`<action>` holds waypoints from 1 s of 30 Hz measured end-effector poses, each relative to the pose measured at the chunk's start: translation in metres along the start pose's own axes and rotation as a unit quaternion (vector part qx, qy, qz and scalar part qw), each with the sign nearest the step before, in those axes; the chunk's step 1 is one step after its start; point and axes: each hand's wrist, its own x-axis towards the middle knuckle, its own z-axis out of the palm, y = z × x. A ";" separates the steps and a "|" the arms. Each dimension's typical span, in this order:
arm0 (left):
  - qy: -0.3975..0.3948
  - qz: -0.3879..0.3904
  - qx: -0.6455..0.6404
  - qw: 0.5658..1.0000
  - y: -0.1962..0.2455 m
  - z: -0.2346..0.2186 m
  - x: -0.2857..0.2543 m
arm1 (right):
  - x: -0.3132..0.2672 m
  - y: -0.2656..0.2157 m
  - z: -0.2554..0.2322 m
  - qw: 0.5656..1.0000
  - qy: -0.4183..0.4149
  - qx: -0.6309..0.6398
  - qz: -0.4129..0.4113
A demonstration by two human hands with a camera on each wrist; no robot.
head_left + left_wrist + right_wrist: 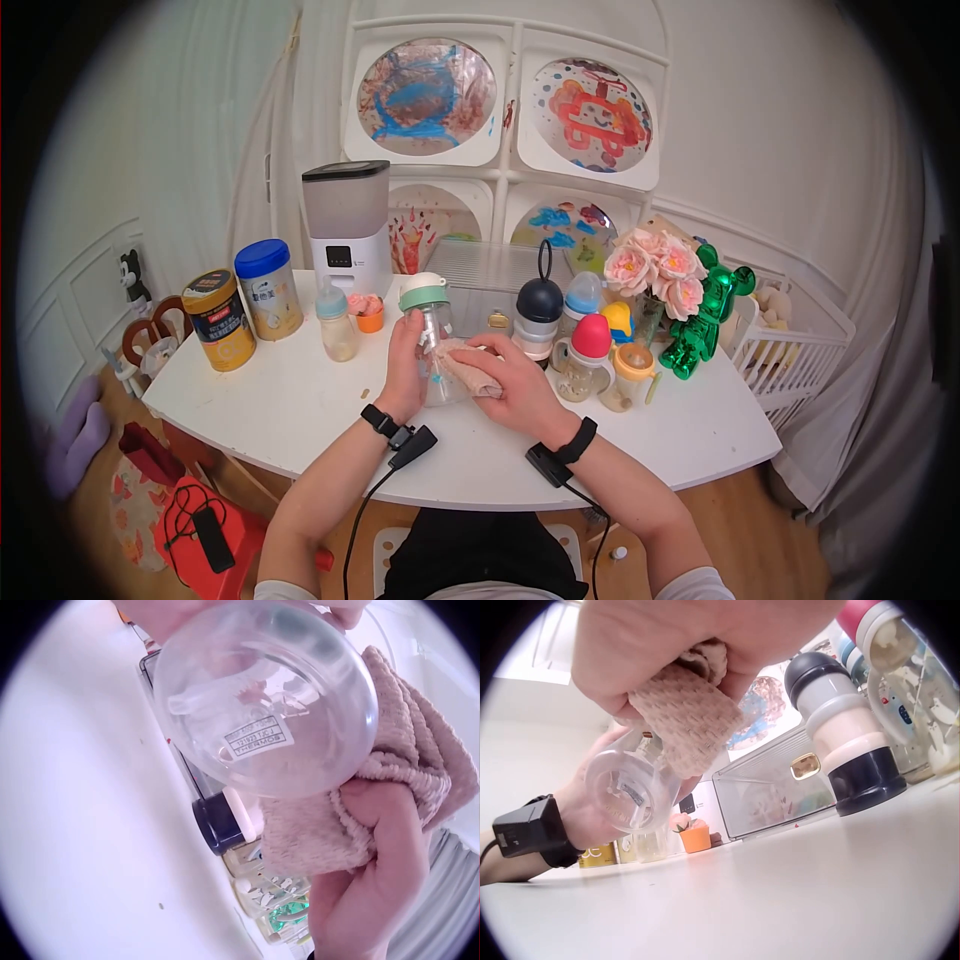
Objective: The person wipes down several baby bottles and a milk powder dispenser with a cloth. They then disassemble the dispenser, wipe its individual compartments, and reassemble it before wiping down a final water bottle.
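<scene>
My left hand (404, 372) grips a clear drinking bottle (434, 322) with a green and white lid (425, 290), tilted above the white table. Its round base faces the left wrist view and carries a small printed label (259, 739). In my right hand (523, 388) is a folded pink, ribbed cloth (470, 372), pressed against the bottle's side. The right wrist view shows the same cloth (686, 724) bunched under the fingers, beside the bottle's clear body (634, 795). Part of the bottle is hidden behind the cloth and fingers.
Right of my hands stand a dark-topped stacked container (538, 310), several baby bottles (584, 360), pink flowers (655, 265) and a shiny green bear figure (700, 315). On the left are two cans (268, 290), a small bottle (337, 325) and a white dispenser (350, 230).
</scene>
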 end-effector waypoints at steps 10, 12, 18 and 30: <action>0.057 -0.053 0.014 0.997 0.017 0.007 -0.002 | 0.001 -0.005 -0.005 0.997 -0.050 -0.032 -0.046; 0.071 -0.058 0.018 0.996 0.017 0.007 -0.002 | 0.002 -0.008 -0.007 0.996 -0.062 -0.037 -0.046; 0.065 -0.060 -0.025 0.996 0.010 0.000 0.002 | 0.002 -0.014 -0.008 0.996 -0.051 -0.035 -0.068; 0.014 -0.128 -0.275 0.953 0.026 -0.006 0.002 | -0.003 -0.007 -0.002 0.945 -0.283 -0.141 -0.088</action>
